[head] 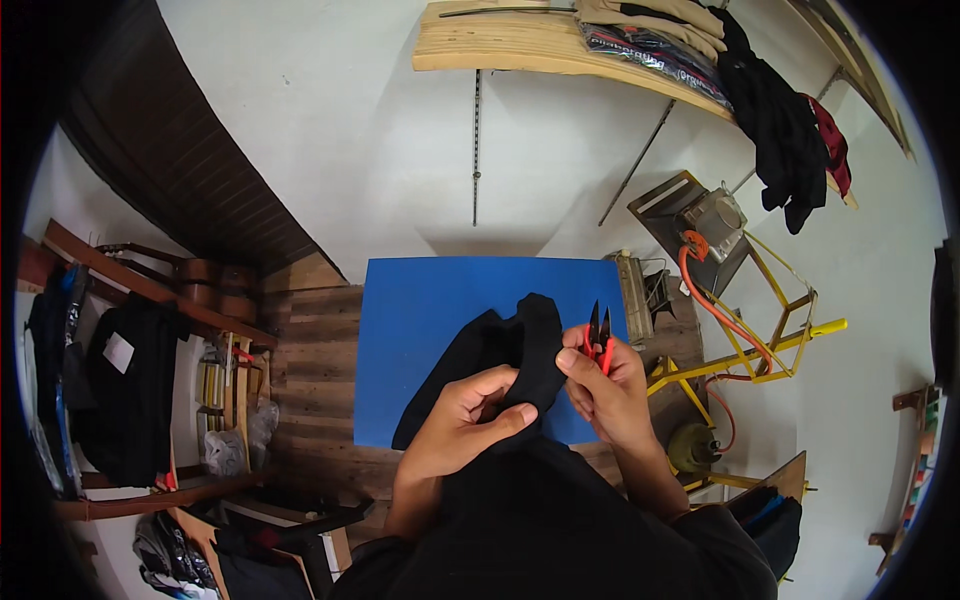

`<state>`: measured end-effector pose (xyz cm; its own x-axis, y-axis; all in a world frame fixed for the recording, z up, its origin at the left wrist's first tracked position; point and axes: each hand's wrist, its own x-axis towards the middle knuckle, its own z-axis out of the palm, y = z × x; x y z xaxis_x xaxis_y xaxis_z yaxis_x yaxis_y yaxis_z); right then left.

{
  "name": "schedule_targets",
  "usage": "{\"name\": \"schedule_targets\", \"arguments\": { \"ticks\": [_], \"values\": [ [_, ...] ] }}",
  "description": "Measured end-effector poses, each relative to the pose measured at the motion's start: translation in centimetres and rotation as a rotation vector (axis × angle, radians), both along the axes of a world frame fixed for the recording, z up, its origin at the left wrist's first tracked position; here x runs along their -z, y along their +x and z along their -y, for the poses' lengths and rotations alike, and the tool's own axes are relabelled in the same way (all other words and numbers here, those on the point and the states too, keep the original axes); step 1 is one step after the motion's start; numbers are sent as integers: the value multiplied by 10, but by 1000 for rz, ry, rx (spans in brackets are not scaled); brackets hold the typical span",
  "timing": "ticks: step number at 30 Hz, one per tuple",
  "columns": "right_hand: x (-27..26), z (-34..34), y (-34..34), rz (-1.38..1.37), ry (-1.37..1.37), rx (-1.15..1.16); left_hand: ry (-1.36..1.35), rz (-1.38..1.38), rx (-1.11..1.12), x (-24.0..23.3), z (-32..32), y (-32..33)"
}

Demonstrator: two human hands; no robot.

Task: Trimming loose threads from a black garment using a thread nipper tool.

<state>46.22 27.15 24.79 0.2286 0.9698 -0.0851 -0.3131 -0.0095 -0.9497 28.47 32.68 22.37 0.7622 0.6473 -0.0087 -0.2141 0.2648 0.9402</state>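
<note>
A piece of black fabric point(538, 345), folded into a band along one edge, is held up over the blue tabletop point(405, 322). My left hand point(469, 420) pinches its lower part between thumb and fingers. At the band's right edge, the thumb and finger of my right hand point(611, 382) grip the cloth. Red-handled thread snips point(598, 337) rest in the same hand, dark blades pointing up and apart from each other. The rest of the black fabric hangs to the left, over the blue surface.
Beyond the table, a wooden shelf point(502, 41) on the white wall carries garments and plastic-wrapped packs. A yellow metal frame point(720, 364) with an orange hose point(724, 315) stands at the right, near a gas cylinder point(694, 448). Shelves with folded black clothes point(131, 397) line the left side.
</note>
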Motion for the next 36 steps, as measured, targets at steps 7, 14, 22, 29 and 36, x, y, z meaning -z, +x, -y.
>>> {"name": "schedule_targets", "arguments": {
  "ticks": [7,14,22,29,36],
  "values": [
    [-2,13,-4,-11,-3,21,53,65,81,-9,4,0],
    [-1,23,-10,1,-4,35,-8,34,188,-7,5,-5],
    [-1,25,-17,112,22,-53,-385,31,-125,17,-19,22],
    [-6,28,-22,222,11,-171,-536,279,-193,17,-25,24],
    [-2,14,-20,451,162,77,-523,331,-360,4,-14,15]
  ]
}}
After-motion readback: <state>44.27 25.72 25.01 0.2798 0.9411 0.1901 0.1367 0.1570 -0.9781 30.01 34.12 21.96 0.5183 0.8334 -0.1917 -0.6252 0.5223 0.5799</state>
